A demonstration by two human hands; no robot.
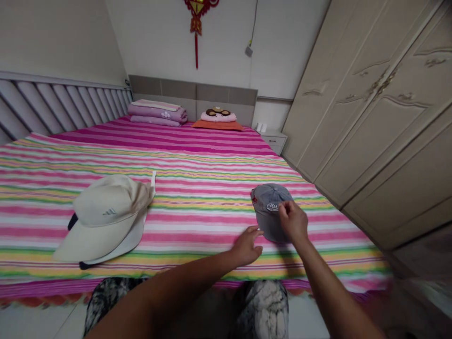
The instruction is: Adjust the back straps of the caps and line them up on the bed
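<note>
Two knees in patterned trousers (270, 308) are showing at the bottom of the frame, close against the bed's near edge. Above them, right of centre, the left hand (246, 247) is lying with its fingers loose, grasping nothing I can see, its fingertips at the brim of a grey cap (265, 209), touching or just short of it. The right hand (294, 222) is curling its fingers before the lettered crown; I cannot tell whether they are pinching cloth or nothing. That cap is resting on the striped bedspread (197, 212), its brim pointing toward the knees. A shallow pinch on the crown could be slipping or denting it, and a nudge from the left hand could be twisting the brim. At left, a beige cap (106, 202) is lying over other headwear, apt to slide if knocked. Farther up, folded bedding (155, 113) is sitting by the headboard (162, 87).
</note>
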